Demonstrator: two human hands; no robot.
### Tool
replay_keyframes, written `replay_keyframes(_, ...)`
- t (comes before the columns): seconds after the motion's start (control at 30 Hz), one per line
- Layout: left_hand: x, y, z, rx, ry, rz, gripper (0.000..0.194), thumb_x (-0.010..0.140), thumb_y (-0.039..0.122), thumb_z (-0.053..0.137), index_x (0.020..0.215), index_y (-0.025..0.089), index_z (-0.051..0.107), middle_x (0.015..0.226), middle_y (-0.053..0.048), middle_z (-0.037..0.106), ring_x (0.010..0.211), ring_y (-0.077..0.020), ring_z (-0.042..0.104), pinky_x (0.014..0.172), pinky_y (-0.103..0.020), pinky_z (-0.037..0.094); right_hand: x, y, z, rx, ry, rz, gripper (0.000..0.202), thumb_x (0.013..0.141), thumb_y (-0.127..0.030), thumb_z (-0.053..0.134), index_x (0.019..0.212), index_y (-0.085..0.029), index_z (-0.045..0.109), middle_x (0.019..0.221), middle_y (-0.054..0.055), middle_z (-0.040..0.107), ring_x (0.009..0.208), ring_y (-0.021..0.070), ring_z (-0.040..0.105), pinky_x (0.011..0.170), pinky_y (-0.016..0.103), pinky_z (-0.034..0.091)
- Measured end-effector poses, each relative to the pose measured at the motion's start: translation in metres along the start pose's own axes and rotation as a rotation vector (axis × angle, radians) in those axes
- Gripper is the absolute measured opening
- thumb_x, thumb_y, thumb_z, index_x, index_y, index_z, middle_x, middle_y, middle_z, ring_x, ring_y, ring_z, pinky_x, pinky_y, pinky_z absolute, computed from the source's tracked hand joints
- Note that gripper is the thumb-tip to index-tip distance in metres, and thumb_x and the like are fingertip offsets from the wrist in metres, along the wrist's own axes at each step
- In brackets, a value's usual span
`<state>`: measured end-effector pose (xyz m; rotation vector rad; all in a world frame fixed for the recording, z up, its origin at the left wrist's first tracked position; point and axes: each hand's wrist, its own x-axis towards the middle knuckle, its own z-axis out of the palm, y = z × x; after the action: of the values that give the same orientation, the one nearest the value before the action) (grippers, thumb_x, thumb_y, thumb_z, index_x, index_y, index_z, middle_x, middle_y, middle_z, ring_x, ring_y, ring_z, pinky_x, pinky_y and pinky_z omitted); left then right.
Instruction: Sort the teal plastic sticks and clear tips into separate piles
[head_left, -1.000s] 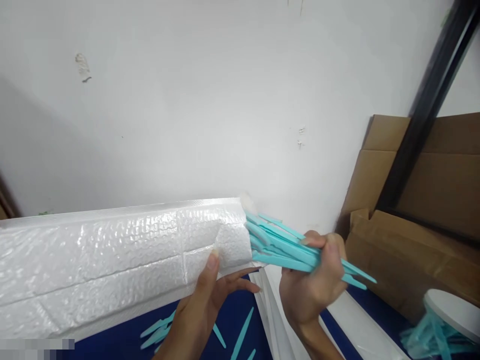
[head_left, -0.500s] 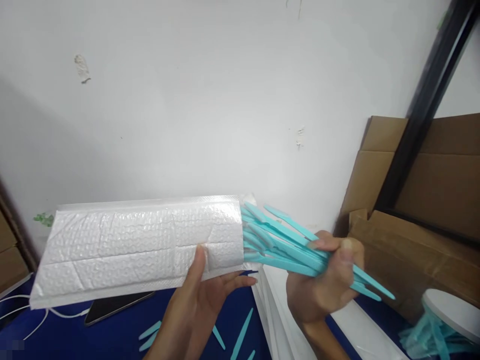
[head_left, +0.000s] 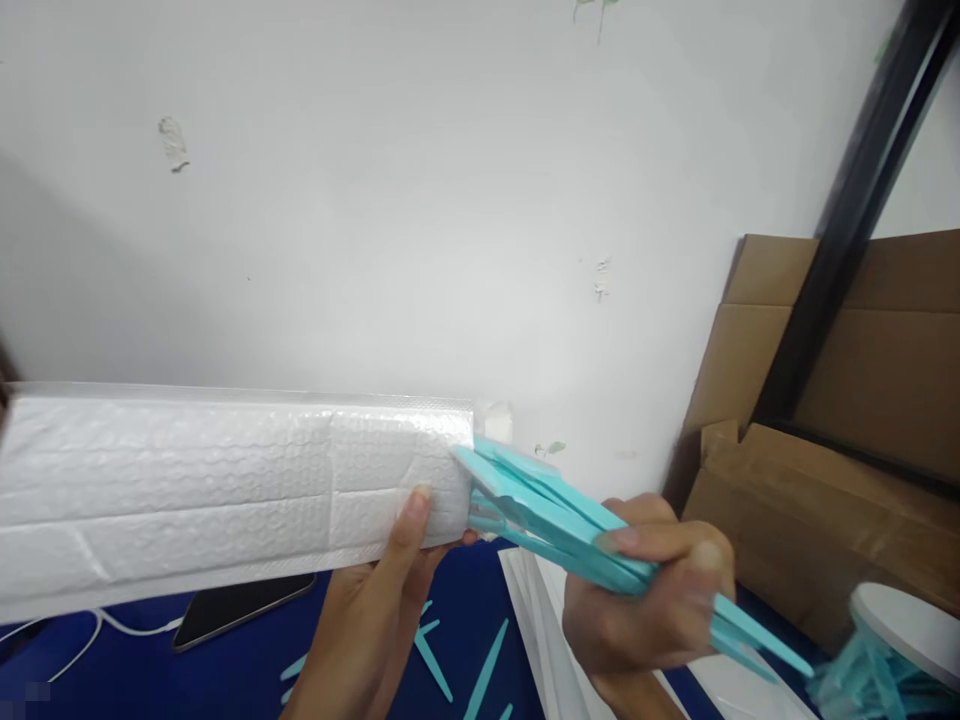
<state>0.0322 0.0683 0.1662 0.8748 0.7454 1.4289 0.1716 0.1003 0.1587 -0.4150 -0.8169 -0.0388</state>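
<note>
My left hand (head_left: 382, 600) is closed on a white bubble mailer (head_left: 217, 480), with the thumb on its front near the right end. The mailer lies sideways in the air, its mouth facing right. My right hand (head_left: 656, 590) grips a bundle of slim teal plastic sticks (head_left: 559, 515), shaped like eyebrow razors with tapered handles. Their broader ends are at the mailer's mouth; some go inside, while at least one overlaps the front edge from outside. How deep they reach is hidden. Under my hands, several loose teal sticks (head_left: 487, 668) lie on the blue table surface (head_left: 442, 590).
Stacked white mailers (head_left: 536, 620) lie below my right hand. At the lower right stands a white-lidded container (head_left: 911, 630) with more teal sticks. A dark phone (head_left: 240, 608) with a white cable is at lower left. Cardboard boxes (head_left: 832, 530) stand right, beside a black post (head_left: 840, 260).
The mailer has shifted left and tilted a little. My right hand has moved slightly lower, and the bundle sits more tightly together with its ends at the mouth.
</note>
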Motion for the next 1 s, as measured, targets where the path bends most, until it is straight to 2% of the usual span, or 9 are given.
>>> replay_keyframes(0.13, 0.0001, -0.0019, 0.0032, -0.060, -0.016, 0.028, 0.043, 0.093, 0.033, 0.065, 0.135, 0.025, 0.061, 0.137, 0.001, 0.065, 0.138, -0.0284, 0.048, 0.121, -0.041, 0.034, 0.0058, 0.0002, 0.0027, 0.055, 0.084, 0.135, 0.038, 0.093, -0.033, 0.047, 0.057, -0.022, 0.051, 0.048, -0.004, 0.046, 0.043, 0.0141, 0.042, 0.041, 0.028, 0.032)
replay_keyframes(0.2, 0.0007, -0.0024, 0.0055, -0.097, -0.016, 0.021, 0.051, 0.093, 0.030, 0.064, 0.142, 0.034, 0.052, 0.144, 0.007, 0.058, 0.142, -0.0260, 0.043, 0.120, -0.040, 0.036, 0.0087, 0.0012, 0.0034, 0.067, 0.106, 0.154, 0.036, 0.091, -0.030, 0.046, 0.057, -0.022, 0.051, 0.049, -0.003, 0.045, 0.045, 0.0143, 0.043, 0.043, 0.028, 0.032)
replay_keyframes(0.27, 0.0016, -0.0027, 0.0066, -0.118, -0.001, 0.002, 0.053, 0.094, 0.030, 0.063, 0.144, 0.037, 0.048, 0.146, 0.010, 0.056, 0.143, -0.0238, 0.041, 0.119, -0.037, 0.037, 0.0105, 0.0015, 0.0036, 0.072, 0.100, 0.164, 0.035, 0.090, -0.028, 0.045, 0.056, -0.022, 0.051, 0.049, -0.003, 0.044, 0.045, 0.0144, 0.043, 0.044, 0.028, 0.032)
replay_keyframes(0.37, 0.0026, -0.0031, 0.0049, -0.140, 0.010, 0.008, 0.050, 0.094, 0.040, 0.062, 0.143, 0.033, 0.052, 0.145, 0.005, 0.057, 0.142, -0.0245, 0.043, 0.119, -0.036, 0.038, 0.0107, 0.0001, 0.0033, 0.063, 0.086, 0.168, 0.034, 0.089, -0.024, 0.046, 0.056, -0.022, 0.052, 0.049, -0.003, 0.045, 0.047, 0.0143, 0.045, 0.044, 0.027, 0.034)
replay_keyframes(0.53, 0.0018, -0.0012, 0.0016, -0.135, 0.021, 0.048, 0.062, 0.092, 0.053, 0.062, 0.147, 0.028, 0.048, 0.141, -0.003, 0.062, 0.141, -0.0257, 0.045, 0.118, -0.035, 0.039, 0.0085, -0.0027, 0.0028, 0.088, 0.051, 0.214, 0.037, 0.093, -0.028, 0.045, 0.057, -0.023, 0.053, 0.050, -0.003, 0.046, 0.044, 0.0144, 0.044, 0.040, 0.026, 0.032)
replay_keyframes(0.7, 0.0003, 0.0021, 0.0039, -0.147, 0.019, 0.009, 0.063, 0.092, 0.052, 0.062, 0.147, 0.027, 0.048, 0.141, -0.003, 0.061, 0.141, -0.0258, 0.044, 0.118, -0.034, 0.039, 0.0081, -0.0012, 0.0029, 0.075, 0.053, 0.200, 0.036, 0.092, -0.026, 0.044, 0.057, -0.023, 0.052, 0.049, -0.003, 0.047, 0.042, 0.0145, 0.044, 0.037, 0.025, 0.031)
replay_keyframes(0.83, -0.0017, 0.0026, 0.0051, -0.126, 0.049, 0.006, 0.057, 0.095, 0.048, 0.058, 0.148, 0.030, 0.046, 0.150, 0.003, 0.052, 0.146, -0.0217, 0.037, 0.120, -0.029, 0.035, 0.0069, -0.0007, 0.0011, 0.078, 0.053, 0.152, 0.037, 0.091, -0.025, 0.042, 0.056, -0.023, 0.051, 0.045, -0.003, 0.044, 0.040, 0.0143, 0.041, 0.036, 0.025, 0.032)
replay_keyframes(1.0, -0.0032, -0.0019, 0.0020, -0.080, 0.118, 0.000, 0.058, 0.093, 0.046, 0.063, 0.146, 0.031, 0.047, 0.150, 0.004, 0.052, 0.145, -0.0177, 0.037, 0.117, -0.021, 0.035, 0.0071, -0.0040, 0.0019, 0.111, -0.007, 0.225, 0.040, 0.096, -0.029, 0.041, 0.058, -0.023, 0.054, 0.046, -0.004, 0.047, 0.036, 0.0128, 0.039, 0.036, 0.025, 0.028)
